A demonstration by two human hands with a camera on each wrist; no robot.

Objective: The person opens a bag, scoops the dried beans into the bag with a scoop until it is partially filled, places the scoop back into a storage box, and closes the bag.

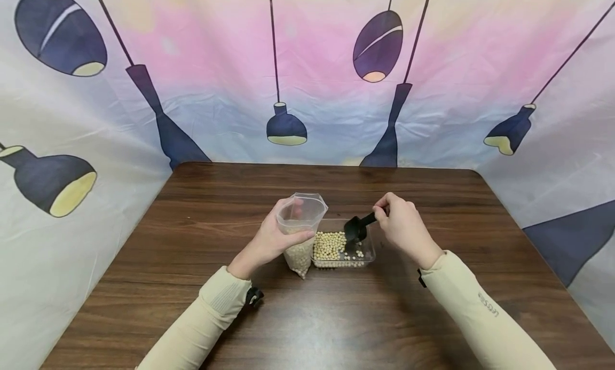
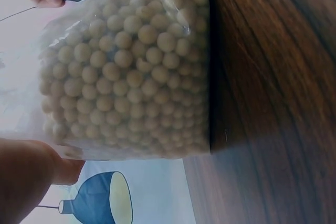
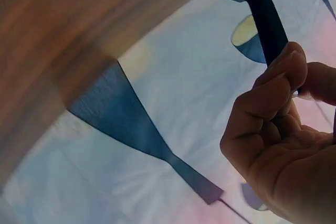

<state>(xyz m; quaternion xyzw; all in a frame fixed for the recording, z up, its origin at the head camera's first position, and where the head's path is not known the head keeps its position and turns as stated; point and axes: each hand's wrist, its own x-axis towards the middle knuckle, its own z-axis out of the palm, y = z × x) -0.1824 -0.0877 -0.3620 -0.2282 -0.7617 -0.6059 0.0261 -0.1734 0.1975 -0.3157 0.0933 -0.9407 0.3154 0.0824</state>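
Observation:
A clear plastic bag (image 1: 299, 255), partly filled with round pale beans (image 2: 131, 72), stands upright on the table with its mouth spread. My left hand (image 1: 276, 234) grips the bag near its top, thumb across the near side. Right beside it sits a clear plastic tray (image 1: 370, 255) with more of the beans (image 1: 329, 245), mostly in its left part. My right hand (image 1: 403, 226) pinches the handle of a black scoop (image 1: 354, 229), whose head is tilted down over the tray's right part. Whether the scoop holds beans cannot be made out.
A dark brown wooden table (image 1: 312, 327) lies under everything. Behind and at both sides hangs a pastel cloth (image 1: 230, 119) printed with dark lamps. A black strap piece (image 1: 254, 296) shows at the left wrist.

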